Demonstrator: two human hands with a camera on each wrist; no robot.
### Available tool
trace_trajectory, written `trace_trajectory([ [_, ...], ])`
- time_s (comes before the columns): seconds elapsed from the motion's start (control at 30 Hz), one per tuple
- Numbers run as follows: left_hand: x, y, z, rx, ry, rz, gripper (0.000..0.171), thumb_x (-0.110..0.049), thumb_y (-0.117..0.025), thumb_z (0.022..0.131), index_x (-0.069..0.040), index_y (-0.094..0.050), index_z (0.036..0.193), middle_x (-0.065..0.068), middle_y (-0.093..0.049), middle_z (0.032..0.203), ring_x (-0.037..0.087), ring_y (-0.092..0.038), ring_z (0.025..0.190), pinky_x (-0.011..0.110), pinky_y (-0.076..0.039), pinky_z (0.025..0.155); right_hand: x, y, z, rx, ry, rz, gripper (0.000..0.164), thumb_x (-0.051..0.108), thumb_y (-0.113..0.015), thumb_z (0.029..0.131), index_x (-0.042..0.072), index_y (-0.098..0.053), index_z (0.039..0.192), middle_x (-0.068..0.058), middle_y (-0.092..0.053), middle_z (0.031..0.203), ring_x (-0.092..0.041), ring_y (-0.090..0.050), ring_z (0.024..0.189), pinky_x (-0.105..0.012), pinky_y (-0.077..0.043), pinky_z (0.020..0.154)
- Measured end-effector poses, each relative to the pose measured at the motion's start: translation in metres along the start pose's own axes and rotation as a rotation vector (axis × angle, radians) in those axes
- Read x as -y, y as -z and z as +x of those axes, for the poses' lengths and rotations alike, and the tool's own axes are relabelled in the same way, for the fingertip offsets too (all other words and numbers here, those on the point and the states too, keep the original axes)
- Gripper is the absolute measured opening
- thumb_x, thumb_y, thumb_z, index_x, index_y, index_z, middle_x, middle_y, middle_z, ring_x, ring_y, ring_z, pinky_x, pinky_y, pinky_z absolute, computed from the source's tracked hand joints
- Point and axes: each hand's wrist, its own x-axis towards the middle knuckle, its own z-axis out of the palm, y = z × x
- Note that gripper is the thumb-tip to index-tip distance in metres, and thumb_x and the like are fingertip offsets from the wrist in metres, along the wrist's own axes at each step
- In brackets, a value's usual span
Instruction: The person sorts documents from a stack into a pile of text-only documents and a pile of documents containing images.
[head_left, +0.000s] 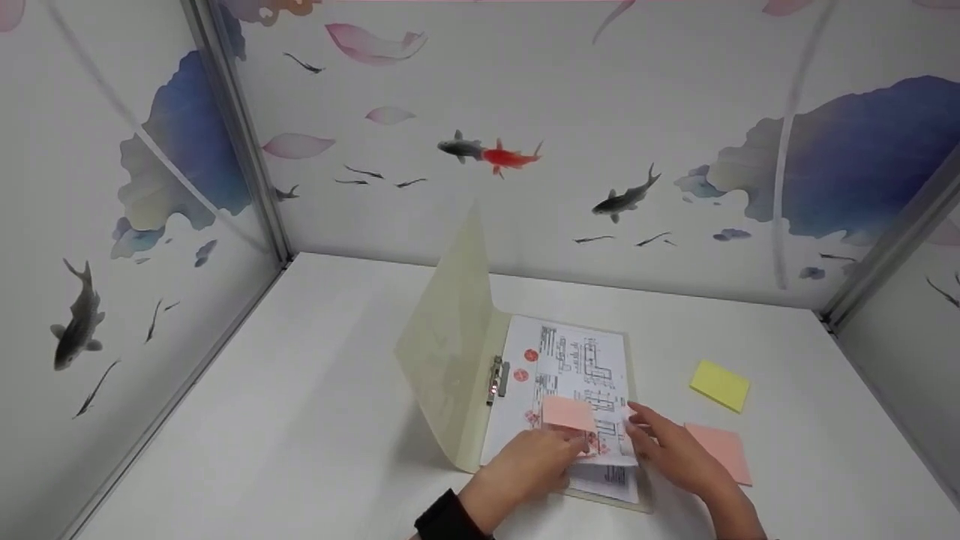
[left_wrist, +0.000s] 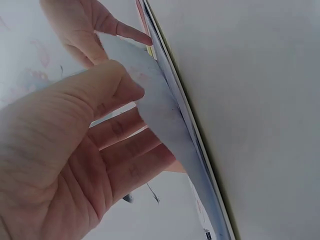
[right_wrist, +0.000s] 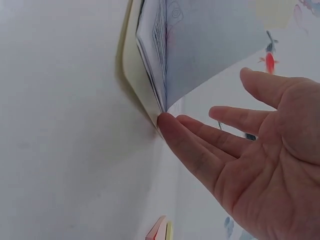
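An opened pale yellow folder (head_left: 450, 337) lies on the table, its cover standing up at the left. Printed sheets (head_left: 555, 367) with diagrams and red stamps sit inside by a metal clip (head_left: 496, 379). My left hand (head_left: 531, 465) pinches the lower edge of the top sheet (left_wrist: 170, 115), which is raised off the pages beneath. A pink sticky note (head_left: 568, 414) is on that sheet by the left fingers. My right hand (head_left: 679, 450) is at the right edge of the papers; in the right wrist view its extended fingertips (right_wrist: 172, 122) touch the corner.
To the right of the folder lie a yellow sticky note pad (head_left: 720, 386) and a pink sticky note pad (head_left: 724, 450), the pink one partly behind the right hand. White walls (head_left: 525, 232) with painted fish enclose the table (head_left: 300, 405).
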Motion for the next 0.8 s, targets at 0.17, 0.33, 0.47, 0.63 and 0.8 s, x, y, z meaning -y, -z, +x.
trace_trajectory([
  [0.17,-0.002,0.0,0.0,-0.039,0.047,-0.022,0.038,-0.014,-0.07,0.086,-0.024,-0.058,0.12,-0.01,-0.065,0.11,0.006,-0.063,0.095,0.021,-0.051,0.077,-0.001,0.001,-0.002,0.007,0.006,0.087,0.064,0.037,-0.044,0.101,0.003,-0.022,0.15,-0.024,-0.046,0.136,-0.028,-0.064,0.1,-0.044,-0.051,0.087],
  [0.33,-0.002,0.002,0.0,-0.066,0.088,-0.036,0.035,-0.014,-0.066,0.088,-0.026,-0.06,0.121,-0.009,-0.068,0.103,0.007,-0.065,0.091,0.021,-0.051,0.07,-0.001,-0.001,-0.002,0.006,0.005,0.109,0.063,0.034,-0.042,0.102,0.001,-0.018,0.149,-0.025,-0.041,0.139,-0.032,-0.057,0.112,-0.041,-0.052,0.086],
  [0.47,-0.001,0.004,0.002,-0.121,0.113,0.013,0.023,-0.02,-0.065,0.09,-0.025,-0.066,0.112,-0.009,-0.07,0.092,0.007,-0.066,0.078,0.02,-0.048,0.059,-0.001,-0.003,0.0,-0.006,0.0,0.103,0.05,0.017,-0.046,0.1,-0.001,-0.028,0.143,-0.026,-0.04,0.14,-0.035,-0.053,0.118,-0.04,-0.052,0.086],
  [0.63,0.001,0.008,0.003,-0.199,0.151,-0.013,0.012,-0.015,-0.065,0.089,-0.017,-0.067,0.101,-0.005,-0.07,0.087,0.008,-0.064,0.072,0.021,-0.049,0.059,-0.001,-0.003,0.001,-0.031,0.013,0.057,0.047,0.002,-0.05,0.092,-0.004,-0.036,0.137,-0.024,-0.043,0.14,-0.037,-0.049,0.123,-0.043,-0.05,0.09],
  [0.8,0.002,0.01,0.003,-0.171,0.153,-0.1,0.019,-0.012,-0.062,0.092,-0.017,-0.061,0.11,-0.004,-0.068,0.096,0.008,-0.064,0.08,0.022,-0.05,0.068,0.0,-0.002,0.0,-0.044,0.028,-0.017,0.041,0.008,-0.059,0.092,-0.001,-0.046,0.13,-0.02,-0.052,0.132,-0.037,-0.051,0.121,-0.051,-0.042,0.097],
])
